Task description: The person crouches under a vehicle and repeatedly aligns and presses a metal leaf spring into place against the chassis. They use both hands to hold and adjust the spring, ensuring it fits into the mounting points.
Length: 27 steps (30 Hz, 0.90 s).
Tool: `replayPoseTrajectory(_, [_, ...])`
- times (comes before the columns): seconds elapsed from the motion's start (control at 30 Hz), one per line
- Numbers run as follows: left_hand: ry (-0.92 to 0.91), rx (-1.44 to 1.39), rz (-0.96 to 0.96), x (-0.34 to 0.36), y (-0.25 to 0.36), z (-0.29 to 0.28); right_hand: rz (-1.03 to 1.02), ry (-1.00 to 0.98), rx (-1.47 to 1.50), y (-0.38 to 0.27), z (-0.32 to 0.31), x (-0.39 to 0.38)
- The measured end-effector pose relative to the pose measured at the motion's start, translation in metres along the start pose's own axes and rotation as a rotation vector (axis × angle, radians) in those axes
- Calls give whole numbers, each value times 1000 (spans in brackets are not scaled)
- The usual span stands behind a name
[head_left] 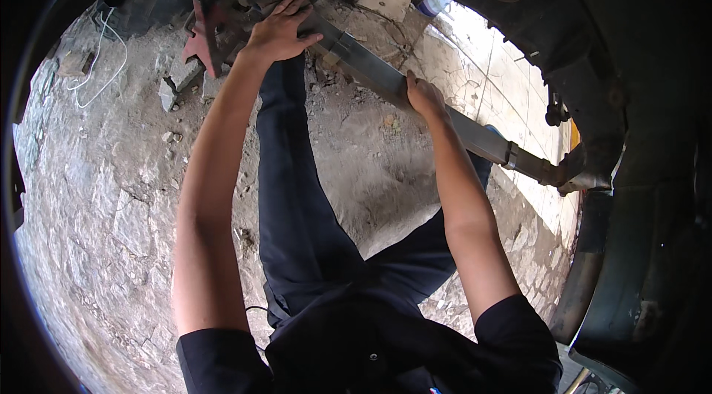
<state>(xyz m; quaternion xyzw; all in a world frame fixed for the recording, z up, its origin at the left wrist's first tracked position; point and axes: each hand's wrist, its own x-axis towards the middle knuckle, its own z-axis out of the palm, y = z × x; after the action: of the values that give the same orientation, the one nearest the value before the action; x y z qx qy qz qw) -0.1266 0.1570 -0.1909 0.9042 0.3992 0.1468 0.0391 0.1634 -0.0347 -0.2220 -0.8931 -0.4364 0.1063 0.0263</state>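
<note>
A long grey metal shaft (374,71) runs slantwise under a vehicle, from the upper middle down to the right. Bands or clamps ring it near both ends. My right hand (426,94) is closed round its middle, thumb along the top and the other fingers hidden behind it. At the upper left end, my left hand (282,32) lies over dark metal parts with its fingers stretched out and thumb apart. Its thumb reaches to the shaft's end. Shadow hides how that end joins the parts behind it.
A red metal stand (202,45) is left of my left hand, near broken stone (178,83). A white cord (100,60) lies on the rough ground at far left. Dark vehicle parts (586,60) curve overhead and along the right. Light tiles (512,90) lie beyond the shaft.
</note>
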Motion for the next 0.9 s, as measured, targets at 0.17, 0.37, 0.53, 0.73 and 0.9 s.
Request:
replayPoseTrajectory(0.17, [-26,-66,-44,3,7,-4,25,22,26,-6,-4,-6])
replayPoseTrajectory(0.37, [54,-45,78,-18,-5,5,18,4,19,-2,-1,-3])
replayPoseTrajectory(0.53, [-2,-86,0,1,3,-2,25,17,-14,-1,-1,-2])
replayPoseTrajectory(0.73, [-12,-100,-70,1,12,-3,20,13,10,-8,-7,-9])
replayPoseTrajectory(0.9, [88,3,-3,-25,4,7,-30,5,-13,-1,-1,-5])
